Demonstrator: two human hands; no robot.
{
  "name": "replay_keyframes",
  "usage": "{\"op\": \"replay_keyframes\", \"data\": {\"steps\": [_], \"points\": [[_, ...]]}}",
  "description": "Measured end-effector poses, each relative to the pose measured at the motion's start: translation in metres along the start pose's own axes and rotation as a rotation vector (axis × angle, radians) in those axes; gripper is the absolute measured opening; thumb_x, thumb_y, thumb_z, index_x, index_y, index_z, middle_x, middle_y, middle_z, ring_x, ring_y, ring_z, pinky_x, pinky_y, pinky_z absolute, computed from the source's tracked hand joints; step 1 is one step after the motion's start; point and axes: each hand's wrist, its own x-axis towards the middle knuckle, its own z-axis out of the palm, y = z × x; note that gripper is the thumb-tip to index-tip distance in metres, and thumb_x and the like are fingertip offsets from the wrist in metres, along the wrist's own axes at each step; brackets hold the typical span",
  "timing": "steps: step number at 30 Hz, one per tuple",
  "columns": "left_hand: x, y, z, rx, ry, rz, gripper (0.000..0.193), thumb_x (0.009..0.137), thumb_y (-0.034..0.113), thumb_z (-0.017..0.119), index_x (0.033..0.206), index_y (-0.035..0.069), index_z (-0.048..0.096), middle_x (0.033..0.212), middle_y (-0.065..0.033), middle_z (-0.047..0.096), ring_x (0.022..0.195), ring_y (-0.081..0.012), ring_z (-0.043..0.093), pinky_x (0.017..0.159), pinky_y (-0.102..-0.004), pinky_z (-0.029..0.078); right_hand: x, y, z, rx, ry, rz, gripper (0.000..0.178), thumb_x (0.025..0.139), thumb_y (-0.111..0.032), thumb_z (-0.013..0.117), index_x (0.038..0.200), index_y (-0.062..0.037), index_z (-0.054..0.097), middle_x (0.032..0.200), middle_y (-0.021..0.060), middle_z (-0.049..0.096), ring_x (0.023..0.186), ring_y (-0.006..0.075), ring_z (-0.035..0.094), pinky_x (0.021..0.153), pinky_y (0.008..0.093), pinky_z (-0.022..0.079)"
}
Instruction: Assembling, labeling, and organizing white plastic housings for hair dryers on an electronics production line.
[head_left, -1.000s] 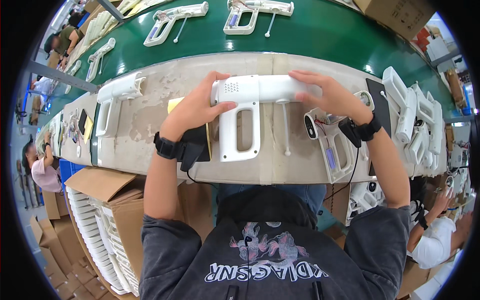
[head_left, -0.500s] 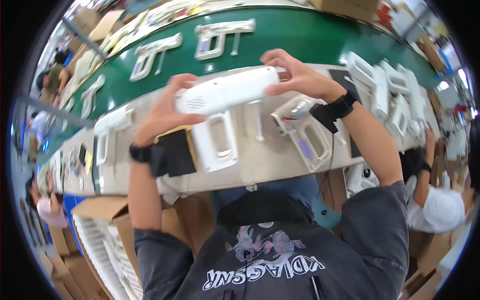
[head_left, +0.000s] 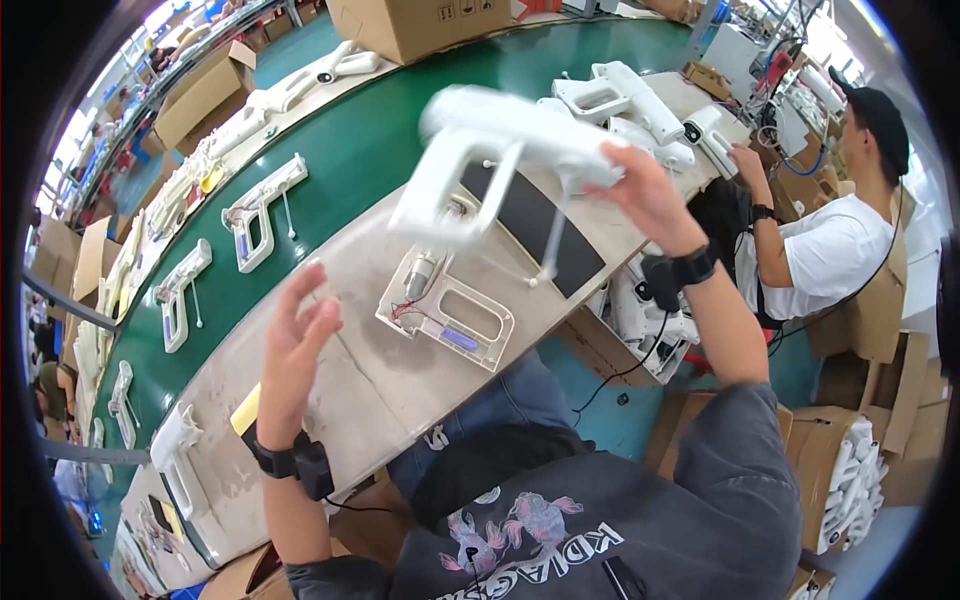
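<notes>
My right hand [head_left: 645, 195] grips one end of a white gun-shaped plastic housing [head_left: 510, 128] with a looped handle, held above the bench and blurred by motion. A thin white rod [head_left: 553, 245] with a knobbed end hangs below it. My left hand [head_left: 298, 345] is raised over the bench to the left, empty, with its fingers apart. Between the hands, an opened half housing [head_left: 492, 318] lies on the bench. Inside it are a silvery motor [head_left: 420, 275], thin red wires and a purple cylinder [head_left: 460, 340].
Finished-looking white housings [head_left: 625, 95] lie piled at the far right, beyond a black mat [head_left: 570, 240]. A green belt [head_left: 330, 150] carries several open halves. A co-worker in a white shirt [head_left: 830, 250] sits to the right. Cartons [head_left: 420, 25] stand beyond the belt and on the floor.
The view has swung to the right. My left hand has let go of the white housing, and my right hand now carries it alone toward the pile, its handle turned into view.
</notes>
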Motion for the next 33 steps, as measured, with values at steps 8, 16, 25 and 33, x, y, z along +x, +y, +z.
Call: {"op": "replay_keyframes", "data": {"steps": [8, 16, 25, 33], "points": [[0.005, -0.035, 0.02, 0.101, -0.16, -0.172, 0.049, 0.099, 0.026, 0.068, 0.14, 0.002, 0.054, 0.139, -0.01, 0.058, 0.124, -0.0223, 0.058, 0.099, -0.0354, 0.049, 0.047, 0.014, -0.14, -0.096, 0.438, -0.098, 0.048, 0.096, -0.026, 0.071, 0.132, -0.0011, 0.052, 0.117, 0.013, 0.065, 0.088, 0.024, 0.07, 0.079, 0.0325, 0.059], [-0.015, -0.045, 0.016, 0.245, -0.06, -0.076, 0.046, 0.098, 0.026, 0.069, 0.135, 0.003, 0.056, 0.139, -0.0119, 0.056, 0.125, -0.0238, 0.058, 0.097, -0.036, 0.052, 0.076, 0.049, -0.199, -0.861, 0.592, -0.182, 0.075, 0.084, -0.054, 0.08, 0.129, 0.0035, 0.064, 0.1, 0.0077, 0.07, 0.09, 0.0132, 0.064, 0.08, 0.0272, 0.05], [-0.047, -0.083, 0.048, 0.205, 0.217, -0.086, 0.082, 0.092, 0.029, 0.078, 0.151, 0.001, 0.029, 0.141, -0.0202, 0.051, 0.12, -0.0269, 0.056, 0.091, -0.037, 0.054, 0.013, 0.03, -0.004, -1.08, 0.077, -0.404, 0.027, 0.097, -0.021, 0.068, 0.118, -0.003, 0.067, 0.097, 0.0055, 0.069, 0.082, 0.015, 0.062, 0.074, 0.0296, 0.05], [-0.082, -0.083, 0.052, -0.422, 0.135, -0.421, 0.07, 0.099, 0.021, 0.069, 0.152, 0.0, 0.029, 0.144, -0.0188, 0.051, 0.126, -0.0232, 0.056, 0.1, -0.0351, 0.05, -0.022, 0.075, 0.118, -1.221, -0.389, -0.114, 0.037, 0.096, -0.027, 0.069, 0.118, 0.0031, 0.063, 0.09, 0.0131, 0.069, 0.073, 0.0193, 0.063, 0.067, 0.0335, 0.05]]}}
